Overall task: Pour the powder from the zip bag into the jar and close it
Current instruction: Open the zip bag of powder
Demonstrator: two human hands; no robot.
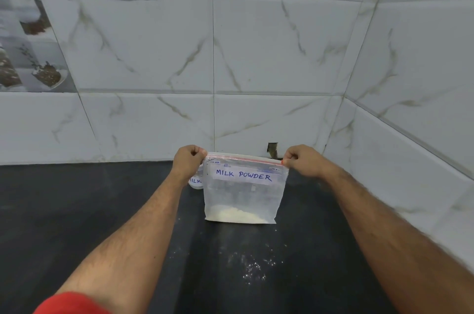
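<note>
Plastic zip bag, perhaps quarter-full powder.

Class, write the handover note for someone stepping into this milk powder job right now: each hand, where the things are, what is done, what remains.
Left hand: pinching the zip bag's top left corner.
Right hand: pinching its top right corner.
Zip bag, labelled MILK POWDER, stands upright on the black counter; powder sits at its bottom.
Jar: mostly hidden behind the left wrist; lid state unclear.
Spilled powder specks lie on the counter in front of the bag.
Done: bag in hand.
Left: pour powder into jar, close it.
</note>
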